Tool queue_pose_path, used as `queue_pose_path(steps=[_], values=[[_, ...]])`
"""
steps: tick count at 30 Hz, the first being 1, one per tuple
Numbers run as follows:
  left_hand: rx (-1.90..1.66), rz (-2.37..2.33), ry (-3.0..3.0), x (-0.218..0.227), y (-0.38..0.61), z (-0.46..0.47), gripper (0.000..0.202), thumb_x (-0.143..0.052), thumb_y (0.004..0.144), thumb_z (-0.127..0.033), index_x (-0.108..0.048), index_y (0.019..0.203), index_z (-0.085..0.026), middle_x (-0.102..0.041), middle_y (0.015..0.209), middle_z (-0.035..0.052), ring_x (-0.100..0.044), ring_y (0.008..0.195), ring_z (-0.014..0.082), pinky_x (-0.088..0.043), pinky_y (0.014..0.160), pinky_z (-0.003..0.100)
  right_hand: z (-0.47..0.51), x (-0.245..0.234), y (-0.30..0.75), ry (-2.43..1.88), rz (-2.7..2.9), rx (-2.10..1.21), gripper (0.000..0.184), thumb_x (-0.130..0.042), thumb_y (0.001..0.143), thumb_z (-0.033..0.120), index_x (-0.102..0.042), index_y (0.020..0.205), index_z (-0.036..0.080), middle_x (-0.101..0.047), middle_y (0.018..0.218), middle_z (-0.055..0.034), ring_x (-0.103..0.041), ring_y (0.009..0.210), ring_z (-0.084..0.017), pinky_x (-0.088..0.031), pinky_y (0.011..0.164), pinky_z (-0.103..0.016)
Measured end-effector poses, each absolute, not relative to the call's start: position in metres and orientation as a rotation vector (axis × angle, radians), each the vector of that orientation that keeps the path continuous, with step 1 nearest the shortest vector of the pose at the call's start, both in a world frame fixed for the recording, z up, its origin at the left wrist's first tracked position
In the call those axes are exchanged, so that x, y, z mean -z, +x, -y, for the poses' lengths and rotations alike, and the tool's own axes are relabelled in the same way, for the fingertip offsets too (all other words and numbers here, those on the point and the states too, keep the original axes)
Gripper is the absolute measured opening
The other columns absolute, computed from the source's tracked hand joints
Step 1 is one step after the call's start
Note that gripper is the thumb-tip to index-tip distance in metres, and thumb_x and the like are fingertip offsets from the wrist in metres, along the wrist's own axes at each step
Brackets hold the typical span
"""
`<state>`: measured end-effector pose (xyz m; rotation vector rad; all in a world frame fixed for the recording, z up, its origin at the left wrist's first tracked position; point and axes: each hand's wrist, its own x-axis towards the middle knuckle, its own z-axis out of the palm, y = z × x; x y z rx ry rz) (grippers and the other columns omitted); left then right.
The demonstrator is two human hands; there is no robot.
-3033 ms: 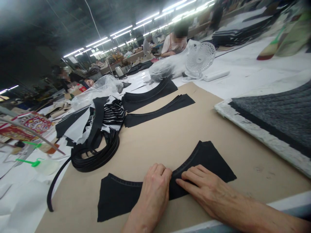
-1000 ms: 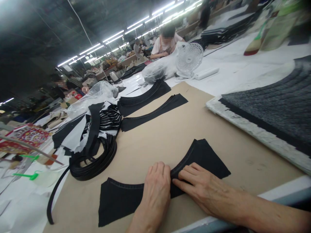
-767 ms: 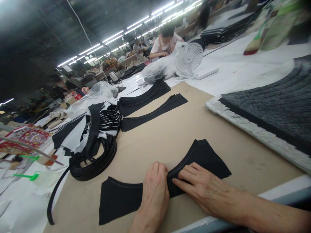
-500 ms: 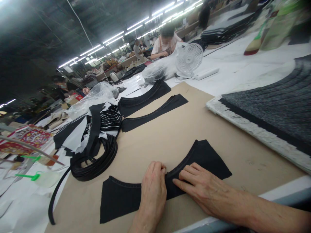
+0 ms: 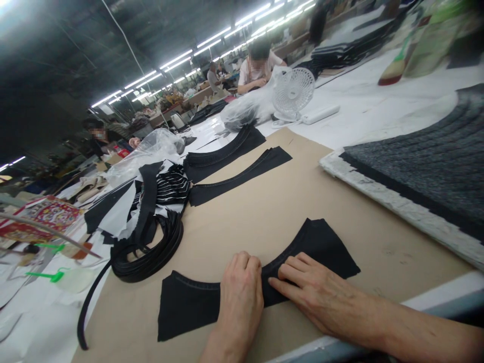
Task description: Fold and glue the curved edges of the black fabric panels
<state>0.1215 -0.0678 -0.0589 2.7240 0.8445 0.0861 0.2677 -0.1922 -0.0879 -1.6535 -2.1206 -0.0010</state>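
A black curved fabric piece (image 5: pixel 328 247) lies flat on brown paper, its concave edge facing away from me and carrying a narrow folded or stitched strip. My left hand (image 5: pixel 242 292) is closed at the middle of that edge, its fingertips pressed together and partly hidden from view. Just right of it, my right hand (image 5: pixel 313 287) presses the fabric with bent fingers, thumb and forefinger close together near the strip. Farther back on the paper lies a similar black piece (image 5: pixel 242 176), with a stack of curved black pieces (image 5: pixel 227 154) behind it.
A coil of black strip (image 5: pixel 151 267) sits at left beside striped and black scraps (image 5: pixel 172 184). A white fan (image 5: pixel 295 91) stands behind. Dark grey textured panels (image 5: pixel 423 156) rest on a white board at right. A co-worker (image 5: pixel 260 68) sits across the table.
My left hand has shifted slightly right, closer to the right hand. The left end of the fabric piece has moved a little right and up. The right hand stays nearly still.
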Motion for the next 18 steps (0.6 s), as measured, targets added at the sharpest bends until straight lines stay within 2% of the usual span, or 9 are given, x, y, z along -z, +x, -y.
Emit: queue_pose_path(steps=[7,11,15,18], values=[[-0.005,-0.775,2.635,0.049,0.13,0.045,0.018,-0.047,0.092,-0.01,-0.052,0.078,-0.02,-0.058,0.086,0.0012,-0.055,0.083,0.0179,-0.042,0.075,0.03,0.191,0.09,0.268,-1.655,2.122,-0.02,0.032,-0.052,0.084,0.005,-0.061,0.112,0.018,-0.059,0.09,-0.0028,-0.049,0.082,-0.019,-0.034,0.075,-0.035],[-0.107,-0.865,2.603,0.046,0.13,0.033,0.02,-0.045,0.094,-0.014,-0.051,0.075,-0.02,-0.058,0.083,0.0004,-0.056,0.08,0.0165,-0.042,0.072,0.028,0.192,0.089,0.268,-1.643,2.133,-0.026,0.033,-0.053,0.083,0.006,-0.061,0.113,0.018,-0.059,0.091,-0.0037,-0.049,0.083,-0.02,-0.032,0.076,-0.035],[-0.331,-0.952,2.579,0.042,0.119,0.044,0.021,-0.039,0.097,-0.017,-0.055,0.083,-0.021,-0.059,0.086,0.0019,-0.057,0.083,0.0172,-0.043,0.074,0.028,0.195,0.083,0.265,-1.655,2.094,-0.103,0.032,-0.051,0.084,0.006,-0.061,0.111,0.02,-0.06,0.092,-0.0032,-0.049,0.084,-0.019,-0.031,0.081,-0.038],[-0.494,-0.659,2.652,0.058,0.102,0.07,0.024,-0.037,0.098,-0.015,-0.06,0.094,-0.021,-0.06,0.088,0.0026,-0.057,0.082,0.0167,-0.045,0.074,0.028,0.197,0.077,0.262,-1.674,2.065,-0.189,0.027,-0.048,0.089,0.01,-0.06,0.111,0.021,-0.06,0.091,-0.0029,-0.05,0.085,-0.02,-0.031,0.082,-0.039]])
